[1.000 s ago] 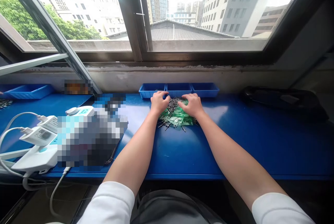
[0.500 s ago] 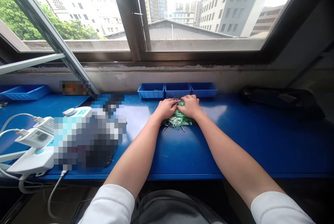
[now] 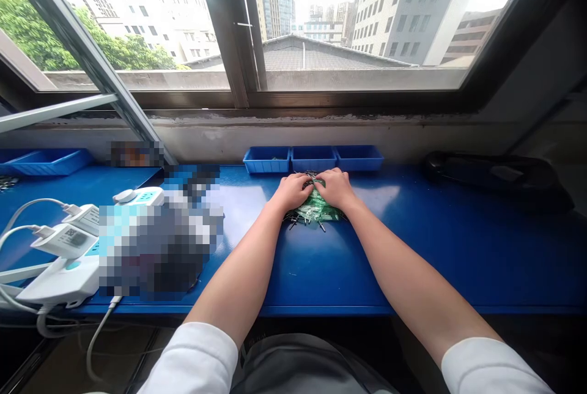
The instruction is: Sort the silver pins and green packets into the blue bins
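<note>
A low pile of green see-through plastic pieces lies on the blue tabletop, mixed with small thin dark and silver pins that stick out along the near edge. What the pieces are exactly is too small to tell. My left hand curls round the pile's left side, its thumb lying across the top. On the opposite side my right hand bends over the pile, thumb pointing inward. Both hands touch the pieces, and the thumbs nearly meet. The palms and fingers hide part of the pile.
Three blue bins stand in a row behind the pile, against the wall. To the left lies a white power strip with plugged-in chargers and cables. A black case-like object rests at the back right. More blue trays sit far left.
My right thumb has lifted and drawn back slightly, showing more of the green pieces. The pile and my left hand stay almost where they were.
</note>
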